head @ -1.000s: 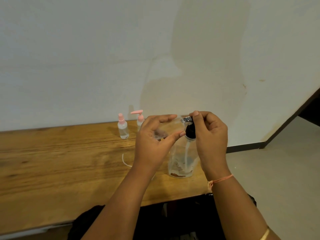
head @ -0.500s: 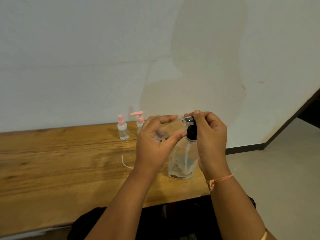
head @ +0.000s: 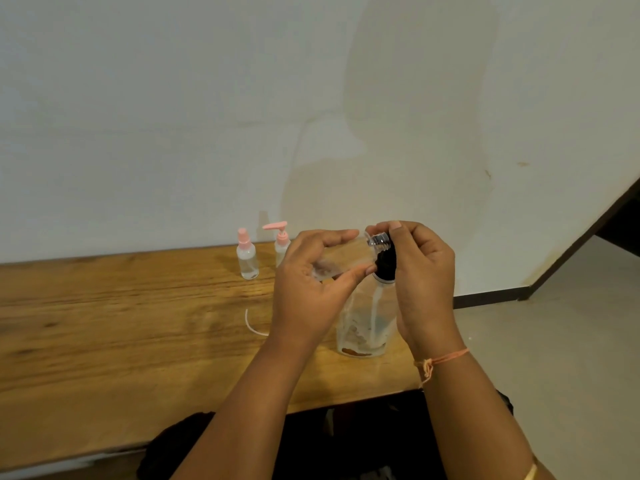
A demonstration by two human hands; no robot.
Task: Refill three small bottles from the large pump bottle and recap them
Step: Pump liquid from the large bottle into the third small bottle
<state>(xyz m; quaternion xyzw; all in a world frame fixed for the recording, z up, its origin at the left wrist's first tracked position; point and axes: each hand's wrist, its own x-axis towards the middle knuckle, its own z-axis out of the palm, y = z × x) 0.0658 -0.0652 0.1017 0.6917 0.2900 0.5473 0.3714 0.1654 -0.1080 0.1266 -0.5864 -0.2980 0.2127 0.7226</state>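
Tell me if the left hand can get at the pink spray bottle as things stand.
Likely not yet: the left hand grips a small clear bottle. The path to the pink spray bottle itself looks free.

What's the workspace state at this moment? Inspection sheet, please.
Surface: wooden table, bare grain showing.
Job's things: large pump bottle upright near the table's right end; small clear bottle uncapped and tilted, its neck at the black pump head; pink spray-top bottle and pink pump-top bottle stand capped by the wall.
Clutter: thin white curved tube lying on the table; purpose unclear.
Hands: left hand holds the small clear bottle; right hand grips the black pump head.
Cables: nothing seen.
Surroundings: stained white wall, grey floor, dark baseboard.
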